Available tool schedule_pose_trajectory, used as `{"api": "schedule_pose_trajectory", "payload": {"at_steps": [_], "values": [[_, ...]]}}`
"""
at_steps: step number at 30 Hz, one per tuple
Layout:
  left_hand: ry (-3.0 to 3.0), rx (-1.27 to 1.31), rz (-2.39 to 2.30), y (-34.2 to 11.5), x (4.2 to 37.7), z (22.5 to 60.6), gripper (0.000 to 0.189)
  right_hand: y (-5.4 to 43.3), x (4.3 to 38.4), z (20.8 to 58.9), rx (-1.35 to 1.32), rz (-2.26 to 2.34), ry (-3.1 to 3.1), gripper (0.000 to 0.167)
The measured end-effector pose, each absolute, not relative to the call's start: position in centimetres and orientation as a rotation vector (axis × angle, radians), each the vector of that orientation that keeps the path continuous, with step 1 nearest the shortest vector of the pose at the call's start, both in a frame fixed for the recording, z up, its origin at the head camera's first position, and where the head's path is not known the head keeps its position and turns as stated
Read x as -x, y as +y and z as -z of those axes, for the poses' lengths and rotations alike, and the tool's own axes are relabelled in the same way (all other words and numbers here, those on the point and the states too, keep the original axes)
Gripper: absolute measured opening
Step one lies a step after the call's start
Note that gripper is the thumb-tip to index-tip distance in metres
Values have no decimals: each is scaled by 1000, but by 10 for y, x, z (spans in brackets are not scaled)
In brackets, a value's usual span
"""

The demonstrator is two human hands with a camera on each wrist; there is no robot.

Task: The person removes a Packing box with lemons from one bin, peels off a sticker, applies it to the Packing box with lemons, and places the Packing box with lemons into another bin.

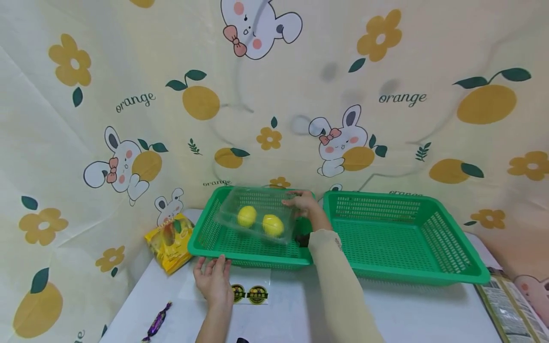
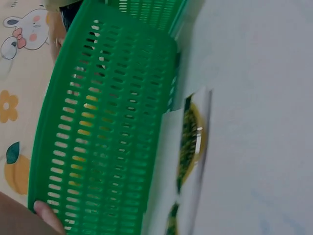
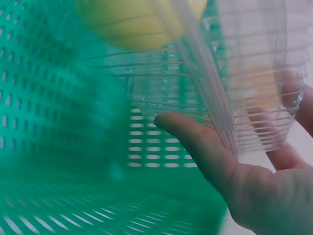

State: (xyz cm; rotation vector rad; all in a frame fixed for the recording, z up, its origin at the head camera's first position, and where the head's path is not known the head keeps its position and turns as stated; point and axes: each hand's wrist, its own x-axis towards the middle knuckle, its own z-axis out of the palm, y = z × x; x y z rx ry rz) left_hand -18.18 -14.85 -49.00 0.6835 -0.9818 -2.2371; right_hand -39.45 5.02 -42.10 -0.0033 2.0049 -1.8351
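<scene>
My right hand (image 1: 305, 204) grips the right end of a clear plastic box (image 3: 215, 93), thumb on one side and fingers on the other. Two yellow lemon-like fruits (image 1: 259, 221) show through the plastic. The box is tilted over the left green basket (image 1: 253, 260), partly within its rim; whether it touches the basket floor I cannot tell. At that basket's front left, my left hand (image 1: 214, 282) touches the rim with its fingertips. In the left wrist view, only one finger (image 2: 48, 215) shows, against the basket wall.
A second green basket (image 1: 386, 243) stands to the right. Beside the left basket leans a yellow mango packet (image 1: 171, 243). Nearer lie a purple-wrapped candy (image 1: 157, 322) and a clear sheet with round stickers (image 1: 257, 294). A printed packet (image 1: 510, 305) lies far right; a patterned curtain (image 1: 274, 95) hangs behind.
</scene>
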Motion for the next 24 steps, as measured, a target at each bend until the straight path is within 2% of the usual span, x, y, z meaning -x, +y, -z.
{"api": "schedule_pose_trajectory", "payload": {"at_steps": [15, 24], "values": [[-951, -696, 2327, -153, 179, 487, 50, 93, 369, 362, 140, 1732, 2079, 56], [-932, -703, 2348, -151, 178, 486, 50, 134, 336, 331, 165, 1768, 1996, 55]]}}
